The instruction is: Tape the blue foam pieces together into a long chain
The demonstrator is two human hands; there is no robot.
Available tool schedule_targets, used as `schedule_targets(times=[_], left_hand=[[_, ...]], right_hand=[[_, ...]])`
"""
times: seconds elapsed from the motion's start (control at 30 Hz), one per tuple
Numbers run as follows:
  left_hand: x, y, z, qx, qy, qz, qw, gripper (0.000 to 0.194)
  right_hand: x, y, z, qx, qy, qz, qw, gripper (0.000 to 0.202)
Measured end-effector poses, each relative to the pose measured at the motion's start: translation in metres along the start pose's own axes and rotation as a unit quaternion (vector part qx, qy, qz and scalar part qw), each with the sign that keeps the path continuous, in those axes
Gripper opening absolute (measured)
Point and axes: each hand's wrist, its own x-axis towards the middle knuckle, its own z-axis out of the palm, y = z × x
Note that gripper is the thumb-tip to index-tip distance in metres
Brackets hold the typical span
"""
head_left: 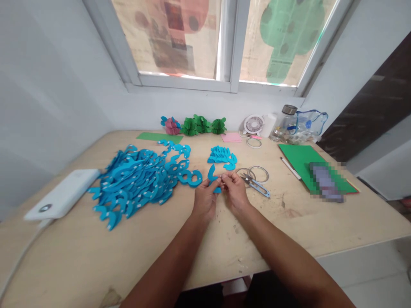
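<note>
A curved blue paper piece is pinched in my left hand, whose fingers are closed on it. My right hand is closed too, its fingertips meeting the left ones at a small pale bit too tiny to make out. To the left lies a big heap of linked blue paper pieces with white squares on them; its chain end reaches close to my left hand. Just beyond my hands sits a small stack of blue curved pieces. Blue-handled snips and rolls of thin tape lie right of my right hand.
A white power bank with a cable is at the left. Green sheets, a pen and a blurred-out object lie right. Along the back stand green paper shapes, a small fan and a glass bottle.
</note>
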Motion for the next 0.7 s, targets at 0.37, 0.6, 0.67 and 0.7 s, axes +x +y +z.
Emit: schedule_targets(times=[0.37, 0.6, 0.67, 0.7], left_hand=[[0.0001, 0.0004, 0.0004, 0.018, 0.032, 0.018, 0.999, 0.023], [0.0005, 0.0010, 0.0003, 0.011, 0.029, 0.028, 0.999, 0.021], [0.0008, 0.0010, 0.0003, 0.008, 0.032, 0.028, 0.999, 0.023], [0.0011, 0.0008, 0.0001, 0.007, 0.034, 0.025, 0.999, 0.023]], right_hand=[[0.0006, 0.0012, -0.0024, -0.031, -0.008, 0.013, 0.999, 0.015], [0.0000, 0.0003, -0.0018, -0.061, -0.003, 0.000, 0.998, 0.013], [-0.0004, 0.0000, -0.0014, -0.052, -0.004, 0.004, 0.999, 0.013], [-0.0006, -0.0001, -0.0011, -0.043, -0.005, 0.008, 0.999, 0.013]])
